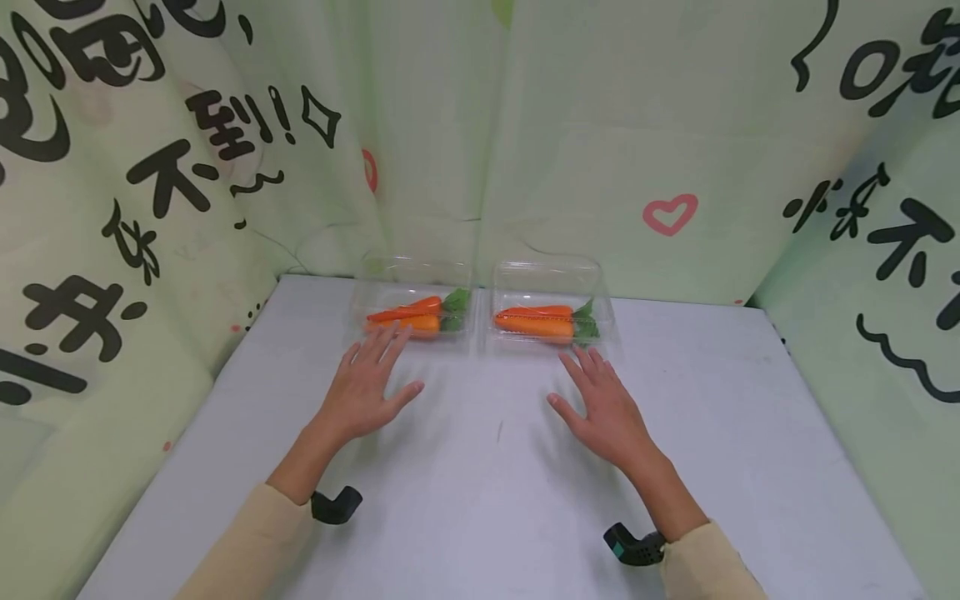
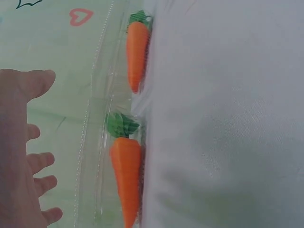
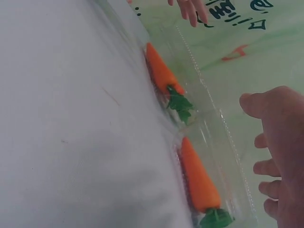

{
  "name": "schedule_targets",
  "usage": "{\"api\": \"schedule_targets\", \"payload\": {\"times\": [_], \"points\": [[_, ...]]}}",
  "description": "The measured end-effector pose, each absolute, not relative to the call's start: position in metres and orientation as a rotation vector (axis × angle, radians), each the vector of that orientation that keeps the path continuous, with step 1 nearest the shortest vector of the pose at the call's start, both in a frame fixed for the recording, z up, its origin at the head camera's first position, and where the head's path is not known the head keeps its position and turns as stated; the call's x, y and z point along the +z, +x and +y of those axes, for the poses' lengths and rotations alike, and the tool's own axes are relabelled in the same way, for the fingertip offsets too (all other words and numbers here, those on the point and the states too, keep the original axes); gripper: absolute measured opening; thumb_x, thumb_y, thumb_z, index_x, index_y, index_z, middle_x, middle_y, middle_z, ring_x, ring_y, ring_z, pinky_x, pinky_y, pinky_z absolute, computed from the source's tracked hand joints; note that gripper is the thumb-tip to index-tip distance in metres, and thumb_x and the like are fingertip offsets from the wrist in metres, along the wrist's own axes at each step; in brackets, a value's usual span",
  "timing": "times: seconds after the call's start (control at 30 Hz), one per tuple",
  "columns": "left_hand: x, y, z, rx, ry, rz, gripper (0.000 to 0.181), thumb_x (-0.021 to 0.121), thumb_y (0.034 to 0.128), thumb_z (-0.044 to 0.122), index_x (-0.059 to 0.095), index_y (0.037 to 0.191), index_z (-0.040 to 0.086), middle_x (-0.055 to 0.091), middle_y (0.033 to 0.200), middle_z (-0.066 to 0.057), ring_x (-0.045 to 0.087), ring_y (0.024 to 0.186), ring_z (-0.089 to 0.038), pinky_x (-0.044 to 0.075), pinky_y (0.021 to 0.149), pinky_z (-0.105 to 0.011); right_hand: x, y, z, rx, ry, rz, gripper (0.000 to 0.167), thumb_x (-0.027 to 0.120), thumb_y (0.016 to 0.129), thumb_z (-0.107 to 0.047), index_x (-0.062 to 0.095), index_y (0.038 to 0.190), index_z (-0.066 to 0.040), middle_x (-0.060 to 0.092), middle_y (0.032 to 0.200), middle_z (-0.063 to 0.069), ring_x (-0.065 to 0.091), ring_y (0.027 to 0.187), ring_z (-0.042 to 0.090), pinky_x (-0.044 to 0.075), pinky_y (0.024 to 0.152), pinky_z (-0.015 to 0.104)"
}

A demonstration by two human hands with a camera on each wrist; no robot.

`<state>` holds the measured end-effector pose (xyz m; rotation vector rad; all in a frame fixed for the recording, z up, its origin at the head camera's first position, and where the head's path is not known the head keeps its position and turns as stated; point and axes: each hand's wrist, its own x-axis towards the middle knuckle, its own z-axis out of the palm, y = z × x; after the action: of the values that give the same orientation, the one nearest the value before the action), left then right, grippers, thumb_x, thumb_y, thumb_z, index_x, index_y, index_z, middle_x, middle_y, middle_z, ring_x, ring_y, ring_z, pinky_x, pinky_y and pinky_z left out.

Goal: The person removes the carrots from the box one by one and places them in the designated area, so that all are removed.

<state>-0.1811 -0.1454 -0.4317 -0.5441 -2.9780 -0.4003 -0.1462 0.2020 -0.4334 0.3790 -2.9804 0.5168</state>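
Observation:
Two clear plastic boxes stand side by side at the table's far edge. Orange carrots (image 1: 405,312) with green tops lie in the left box (image 1: 360,292), and more carrots (image 1: 534,323) lie in the right box (image 1: 609,321). My left hand (image 1: 363,392) reaches to the front of the left box, palm down, its fingers straight and spread. Its fingertips overlap the box's front in the head view; whether they touch is unclear. In front of the right box, my right hand (image 1: 603,412) hovers with extended fingers and holds nothing. Each wrist view shows a carrot (image 2: 126,175) through the clear plastic.
A white table (image 1: 495,500) lies under both hands. Pale green curtains (image 1: 562,150) with black characters and red hearts hang behind the boxes and along both sides. Black wrist cameras (image 1: 337,506) sit at the ends of the beige sleeves (image 1: 255,546).

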Motion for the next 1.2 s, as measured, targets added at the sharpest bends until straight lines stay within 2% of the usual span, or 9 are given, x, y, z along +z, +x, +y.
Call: {"api": "schedule_targets", "payload": {"times": [0.2,0.4,0.77,1.2], "points": [[-0.433,-0.181,-0.149,-0.457,-0.548,-2.945,0.081,0.051,0.0916,0.055,0.018,0.156,0.019,0.024,0.160,-0.011,0.024,0.147,-0.031,0.025,0.115,-0.060,-0.427,-0.149,0.195,0.531,0.414,-2.941,0.069,0.058,0.092,-0.044,0.036,0.149,-0.011,0.032,0.157,0.014,0.025,0.146,0.038,0.029,0.115,0.059],[-0.435,-0.181,-0.151,-0.490,-0.543,-2.944,0.081,0.053,0.0917,0.053,0.018,0.156,0.018,0.024,0.160,-0.011,0.026,0.146,-0.032,0.028,0.114,-0.060,-0.426,-0.153,0.189,0.577,0.469,-2.871,0.067,0.062,0.091,-0.041,0.039,0.148,-0.012,0.034,0.156,0.011,0.029,0.145,0.033,0.034,0.112,0.057],[-0.435,-0.183,-0.153,-0.533,-0.512,-2.979,0.082,0.051,0.0926,0.054,0.015,0.156,0.019,0.022,0.161,-0.009,0.024,0.147,-0.030,0.027,0.115,-0.059,-0.430,-0.160,0.184,0.571,0.488,-2.852,0.066,0.062,0.092,-0.039,0.039,0.148,-0.013,0.038,0.154,0.012,0.030,0.144,0.032,0.035,0.112,0.056],[-0.431,-0.183,-0.158,-0.605,-0.499,-2.937,0.080,0.055,0.0923,0.050,0.018,0.155,0.018,0.021,0.161,-0.010,0.025,0.146,-0.031,0.029,0.113,-0.062,-0.429,-0.164,0.176,0.621,0.492,-2.874,0.066,0.059,0.093,-0.041,0.037,0.149,-0.014,0.038,0.154,0.011,0.031,0.145,0.032,0.033,0.114,0.055]]}}
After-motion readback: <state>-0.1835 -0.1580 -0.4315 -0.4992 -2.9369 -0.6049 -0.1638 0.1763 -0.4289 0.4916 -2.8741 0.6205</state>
